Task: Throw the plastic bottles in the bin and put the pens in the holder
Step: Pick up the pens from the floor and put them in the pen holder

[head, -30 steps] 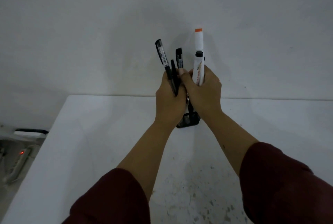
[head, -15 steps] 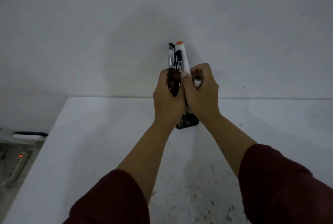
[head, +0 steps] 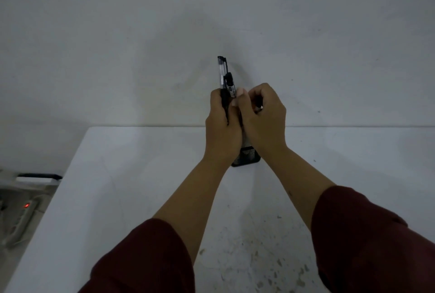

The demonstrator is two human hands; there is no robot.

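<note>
Two hands are pressed together above the far edge of a white table (head: 131, 198). A bunch of pens (head: 225, 78) is clamped upright in the left hand (head: 222, 127), the caps standing above the fist. The right hand (head: 263, 118) is curled shut against it; what it grips cannot be told. A black mesh holder (head: 247, 157) is seen on the table directly beneath both hands, mostly hidden by the wrists.

Two pens (head: 225, 78) – one holder (head: 247, 157) (mesh) – two hands (head: 222, 125).
</note>
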